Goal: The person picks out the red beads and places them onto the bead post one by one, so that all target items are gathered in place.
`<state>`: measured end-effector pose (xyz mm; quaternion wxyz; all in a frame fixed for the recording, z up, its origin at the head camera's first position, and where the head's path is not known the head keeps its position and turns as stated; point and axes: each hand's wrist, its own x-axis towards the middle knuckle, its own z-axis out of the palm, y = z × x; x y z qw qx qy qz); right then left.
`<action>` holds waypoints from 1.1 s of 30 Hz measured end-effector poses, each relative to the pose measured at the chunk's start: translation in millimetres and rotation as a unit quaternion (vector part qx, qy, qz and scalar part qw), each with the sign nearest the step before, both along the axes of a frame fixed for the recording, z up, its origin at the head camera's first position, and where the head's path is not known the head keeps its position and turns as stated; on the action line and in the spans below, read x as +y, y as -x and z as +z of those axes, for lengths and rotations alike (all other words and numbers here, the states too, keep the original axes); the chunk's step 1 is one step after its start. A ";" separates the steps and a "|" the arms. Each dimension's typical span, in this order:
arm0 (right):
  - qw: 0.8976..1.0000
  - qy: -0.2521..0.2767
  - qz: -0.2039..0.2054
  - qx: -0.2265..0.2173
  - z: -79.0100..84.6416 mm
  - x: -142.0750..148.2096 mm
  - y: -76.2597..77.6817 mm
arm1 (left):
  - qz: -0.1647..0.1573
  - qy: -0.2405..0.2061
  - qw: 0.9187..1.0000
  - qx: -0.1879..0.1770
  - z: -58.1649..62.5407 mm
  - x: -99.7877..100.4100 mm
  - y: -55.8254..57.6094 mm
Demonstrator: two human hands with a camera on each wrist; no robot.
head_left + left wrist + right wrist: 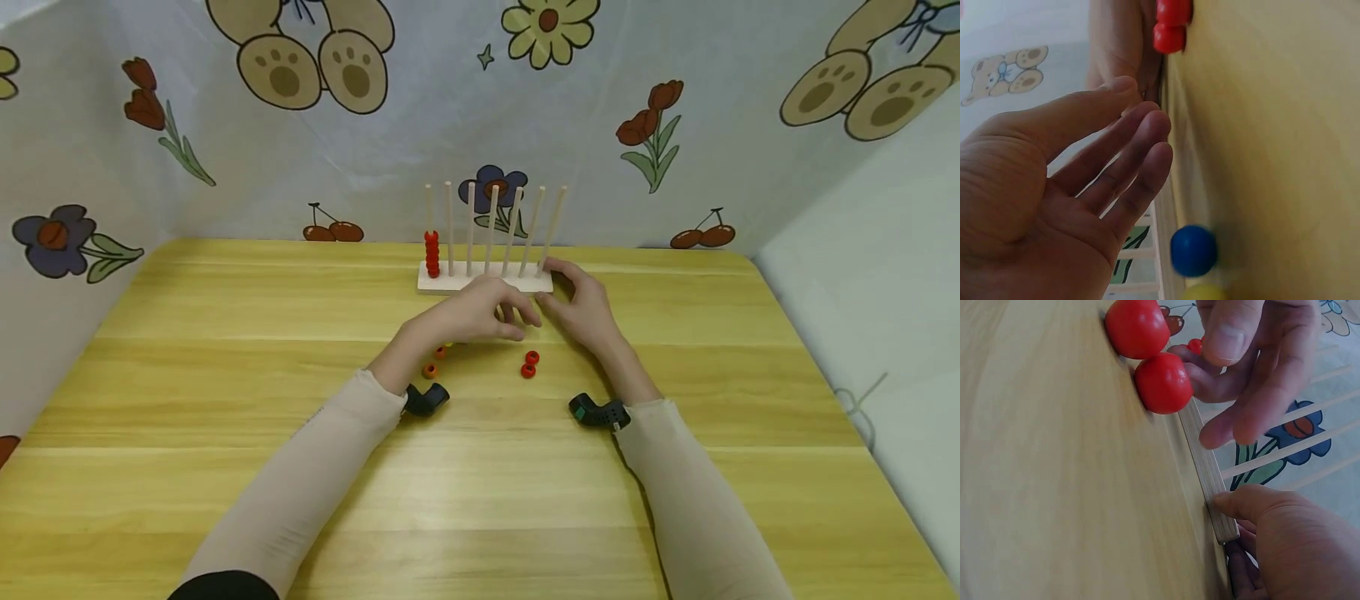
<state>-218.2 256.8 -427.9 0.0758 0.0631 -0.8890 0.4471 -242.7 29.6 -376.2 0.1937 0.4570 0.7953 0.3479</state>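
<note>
A pale wooden peg stand [450,285] with several upright rods is at the far side of the table. Red beads [432,256] are stacked on its leftmost rod. My right hand [585,310] grips the stand's right end, with the thumb [1250,501] against the front edge. In front of the stand, my left hand [480,312] hovers palm down with loosely bent fingers, and its palm shows nothing held in the left wrist view. Two loose red beads [528,371] touch each other on the table, nearer than both hands.
Orange beads [430,371] lie beside the left wrist, partly covered by it. A blue bead [1194,250] and a yellow bead [1205,292] appear under the left hand. Behind the wooden table [480,500] hangs a printed cloth [420,142].
</note>
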 end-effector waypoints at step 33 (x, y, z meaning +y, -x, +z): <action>1.000 0.000 0.002 0.006 -0.1 -2.1 -0.2 | -0.055 0.031 0.997 0.034 -10.8 15.9 -17.5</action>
